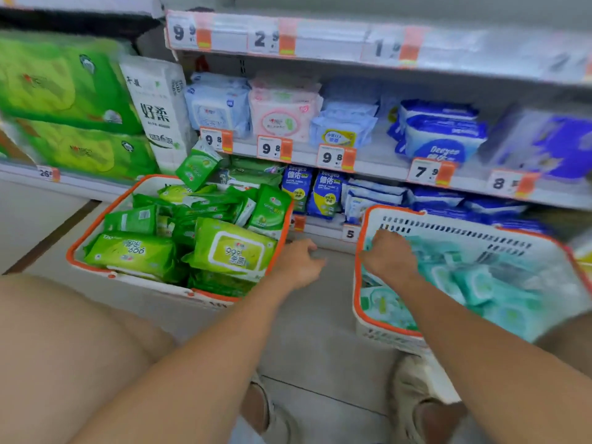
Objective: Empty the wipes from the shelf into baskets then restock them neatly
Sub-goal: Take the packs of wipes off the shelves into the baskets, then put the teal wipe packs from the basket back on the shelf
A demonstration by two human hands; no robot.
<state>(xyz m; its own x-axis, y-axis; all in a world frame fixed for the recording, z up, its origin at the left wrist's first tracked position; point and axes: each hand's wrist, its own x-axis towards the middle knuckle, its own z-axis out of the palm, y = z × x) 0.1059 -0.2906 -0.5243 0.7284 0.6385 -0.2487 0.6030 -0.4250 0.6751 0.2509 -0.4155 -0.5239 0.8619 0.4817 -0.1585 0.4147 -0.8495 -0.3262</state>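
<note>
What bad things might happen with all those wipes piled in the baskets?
The left basket is heaped high with green packs; one pack leans over its back rim and may slide off. The right basket is tilted toward the person, so its teal packs might spill. The right hand is at that basket's rim; whether it has a grip there is unclear. The left hand is beside the left basket.
</note>
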